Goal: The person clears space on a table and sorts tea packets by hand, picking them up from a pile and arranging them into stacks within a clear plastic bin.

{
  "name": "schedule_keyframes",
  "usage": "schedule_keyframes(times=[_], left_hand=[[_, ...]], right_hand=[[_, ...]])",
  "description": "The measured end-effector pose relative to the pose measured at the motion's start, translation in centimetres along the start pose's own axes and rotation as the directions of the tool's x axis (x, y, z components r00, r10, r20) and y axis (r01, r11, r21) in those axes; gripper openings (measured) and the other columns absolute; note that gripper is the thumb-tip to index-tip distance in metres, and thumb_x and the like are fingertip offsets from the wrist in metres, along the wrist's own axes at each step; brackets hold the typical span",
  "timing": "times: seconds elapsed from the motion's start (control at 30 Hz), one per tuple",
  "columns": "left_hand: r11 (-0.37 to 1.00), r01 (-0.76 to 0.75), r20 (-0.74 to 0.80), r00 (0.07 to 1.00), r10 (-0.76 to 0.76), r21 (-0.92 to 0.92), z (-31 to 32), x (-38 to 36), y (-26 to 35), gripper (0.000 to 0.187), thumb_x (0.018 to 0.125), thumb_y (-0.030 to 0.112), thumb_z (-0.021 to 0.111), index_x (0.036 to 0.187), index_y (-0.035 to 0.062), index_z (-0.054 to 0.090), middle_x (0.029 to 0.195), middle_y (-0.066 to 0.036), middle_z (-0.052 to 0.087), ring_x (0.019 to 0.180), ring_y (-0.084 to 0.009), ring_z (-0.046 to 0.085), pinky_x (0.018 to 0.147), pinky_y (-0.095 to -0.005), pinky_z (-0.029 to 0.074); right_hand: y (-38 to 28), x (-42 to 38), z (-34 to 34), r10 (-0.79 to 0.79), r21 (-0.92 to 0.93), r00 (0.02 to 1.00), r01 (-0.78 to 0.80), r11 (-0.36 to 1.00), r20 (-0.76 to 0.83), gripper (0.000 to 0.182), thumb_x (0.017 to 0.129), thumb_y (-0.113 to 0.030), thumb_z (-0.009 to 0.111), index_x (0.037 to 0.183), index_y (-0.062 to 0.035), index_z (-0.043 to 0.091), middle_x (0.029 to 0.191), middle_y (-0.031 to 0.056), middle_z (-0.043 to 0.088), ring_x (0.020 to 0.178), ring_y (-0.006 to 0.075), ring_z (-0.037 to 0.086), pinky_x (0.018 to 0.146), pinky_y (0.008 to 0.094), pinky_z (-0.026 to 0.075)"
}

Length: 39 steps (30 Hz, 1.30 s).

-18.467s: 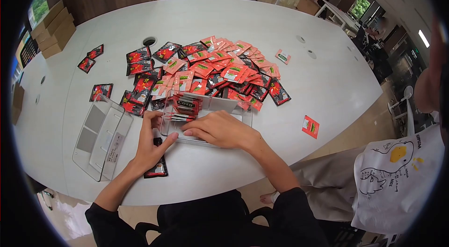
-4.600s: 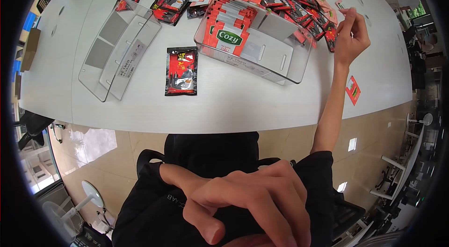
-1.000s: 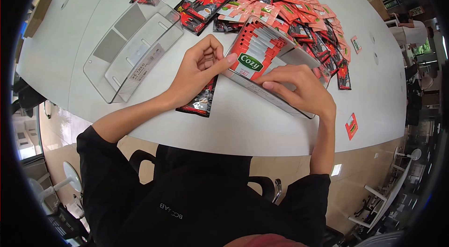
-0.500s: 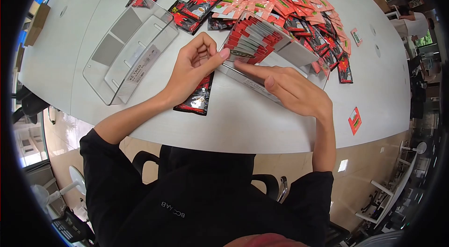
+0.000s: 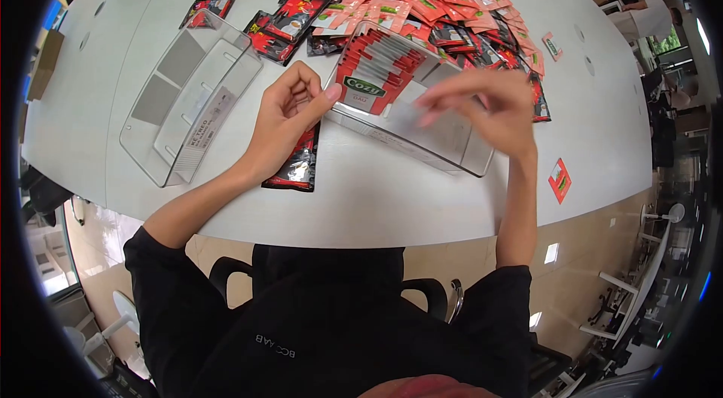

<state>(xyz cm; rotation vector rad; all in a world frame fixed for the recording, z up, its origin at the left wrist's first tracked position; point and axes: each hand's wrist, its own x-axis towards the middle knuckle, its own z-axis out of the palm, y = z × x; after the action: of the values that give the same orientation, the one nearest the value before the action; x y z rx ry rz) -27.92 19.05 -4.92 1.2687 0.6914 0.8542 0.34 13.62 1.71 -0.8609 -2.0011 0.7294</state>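
A clear plastic box (image 5: 410, 140) stands tilted on the white table, with a row of red-and-white Cozy sachets (image 5: 369, 78) upright in its left part. My left hand (image 5: 294, 108) grips the box's left end, thumb on the rim and fingers curled. Over the right part of the box hovers my right hand (image 5: 486, 108), blurred, its fingers apart and holding nothing. Beneath my left wrist lies a black-and-red packet (image 5: 300, 164), partly covered.
Another clear box (image 5: 162, 108) rests at the left. Behind the boxes spreads a heap of pink sachets (image 5: 429, 6) and black-red packets (image 5: 297, 12). One red sachet (image 5: 559, 180) lies near the right table edge. A person (image 5: 648, 18) is at the far right.
My right hand has lifted off the sachets and moved right, its fingers spreading. The view has shifted slightly, and my left hand still holds the box's left end.
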Motion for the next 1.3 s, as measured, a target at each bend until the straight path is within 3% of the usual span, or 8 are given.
schedule_keyframes(times=[0.07, 0.13, 0.23, 0.47, 0.73, 0.93, 1.0, 1.3], left_hand=[[1.0, 0.014, -0.016, 1.0, -0.014, 0.015, 0.0, 0.0, 0.1, 0.027, 0.099, 0.021, 0.069, 0.088, 0.0086, 0.048, 0.077, 0.007, 0.045, 0.067, 0.0, 0.037, 0.059, -0.0183, 0.031], [1.0, -0.003, -0.007, 1.0, 0.003, 0.011, 0.0, -0.1, 0.0, 0.027, 0.099, 0.021, 0.069, 0.088, 0.0088, 0.048, 0.076, 0.007, 0.044, 0.066, 0.0, 0.037, 0.058, -0.0188, 0.03], [1.0, -0.001, -0.008, 1.0, 0.001, 0.004, 0.0, -0.2, -0.2, 0.026, 0.1, 0.02, 0.068, 0.087, 0.0091, 0.047, 0.074, 0.007, 0.043, 0.064, -0.0003, 0.035, 0.056, -0.0198, 0.029], [1.0, -0.007, 0.002, 1.0, 0.007, 0.026, -0.1, -0.3, -0.4, 0.022, 0.1, 0.017, 0.064, 0.089, 0.01, 0.046, 0.073, 0.005, 0.045, 0.061, -0.0026, 0.039, 0.057, -0.0204, 0.031], [1.0, 0.001, -0.027, 1.0, 0.0, 0.014, 0.1, -0.2, 0.0, 0.024, 0.1, 0.015, 0.065, 0.087, 0.0095, 0.046, 0.072, 0.006, 0.044, 0.062, -0.0019, 0.036, 0.056, -0.0203, 0.03], [1.0, 0.013, -0.03, 0.999, -0.012, 0.027, 0.2, -0.2, 0.0, 0.024, 0.1, 0.015, 0.065, 0.088, 0.01, 0.045, 0.073, 0.005, 0.045, 0.061, -0.0025, 0.037, 0.056, -0.0208, 0.03], [0.999, 0.029, -0.027, 0.999, -0.028, 0.022, 0.1, -0.3, 0.2, 0.024, 0.1, 0.016, 0.065, 0.088, 0.0103, 0.045, 0.073, 0.005, 0.045, 0.061, -0.0026, 0.037, 0.056, -0.021, 0.03], [0.999, 0.03, -0.046, 0.999, -0.028, 0.042, 0.1, -0.3, 0.0, 0.023, 0.1, 0.017, 0.064, 0.088, 0.0105, 0.045, 0.074, 0.005, 0.046, 0.062, -0.0027, 0.038, 0.056, -0.0209, 0.03]], right_hand=[[-0.1, -1.0, -1.6, 0.239, 0.137, 0.862, -0.198, 0.971, -0.446, 0.016, 0.094, 0.0, 0.062, 0.108, 0.0008, 0.07, 0.089, 0.0106, 0.075, 0.071, 0.0164, 0.073, 0.064, 0.0269, 0.056], [2.9, -1.5, -4.5, 0.099, -0.282, 0.742, -0.37, 0.885, -0.663, 0.019, 0.096, -0.008, 0.064, 0.114, -0.0002, 0.068, 0.097, 0.0102, 0.075, 0.08, 0.019, 0.073, 0.071, 0.0297, 0.055], [7.1, -4.2, -7.3, 0.042, -0.654, 0.835, -0.46, 0.601, -0.549, 0.027, 0.096, -0.015, 0.067, 0.12, -0.0024, 0.066, 0.114, 0.0119, 0.071, 0.1, 0.0265, 0.069, 0.087, 0.0353, 0.052], [12.4, -7.6, -8.1, 0.213, -0.524, 0.809, -0.53, 0.667, -0.547, 0.039, 0.099, -0.032, 0.061, 0.13, -0.0076, 0.064, 0.132, 0.0161, 0.063, 0.124, 0.0333, 0.057, 0.105, 0.0415, 0.042], [10.6, -10.6, -10.8, 0.328, -0.41, 0.653, -0.714, 0.567, -0.683, 0.023, 0.097, -0.025, 0.065, 0.104, -0.0058, 0.074, 0.116, 0.0085, 0.072, 0.109, 0.0268, 0.062, 0.093, 0.0394, 0.046], [11.1, -13.4, -12.6, -0.112, -0.684, 0.696, -0.641, 0.349, -0.709, 0.054, 0.09, -0.038, 0.074, 0.133, -0.0082, 0.061, 0.124, 0.018, 0.068, 0.106, 0.0331, 0.067, 0.097, 0.043, 0.049], [11.0, -14.3, -12.5, 0.278, -0.498, 0.584, -0.804, 0.324, -0.762, 0.056, 0.089, -0.038, 0.075, 0.133, -0.0073, 0.06, 0.124, 0.019, 0.068, 0.109, 0.033, 0.067, 0.095, 0.0437, 0.05], [9.3, -14.0, -12.8, 0.201, -0.443, 0.599, -0.742, 0.503, -0.775, 0.053, 0.079, -0.023, 0.085, 0.126, -0.0102, 0.063, 0.112, 0.0115, 0.065, 0.097, 0.0226, 0.067, 0.083, 0.0359, 0.054]])
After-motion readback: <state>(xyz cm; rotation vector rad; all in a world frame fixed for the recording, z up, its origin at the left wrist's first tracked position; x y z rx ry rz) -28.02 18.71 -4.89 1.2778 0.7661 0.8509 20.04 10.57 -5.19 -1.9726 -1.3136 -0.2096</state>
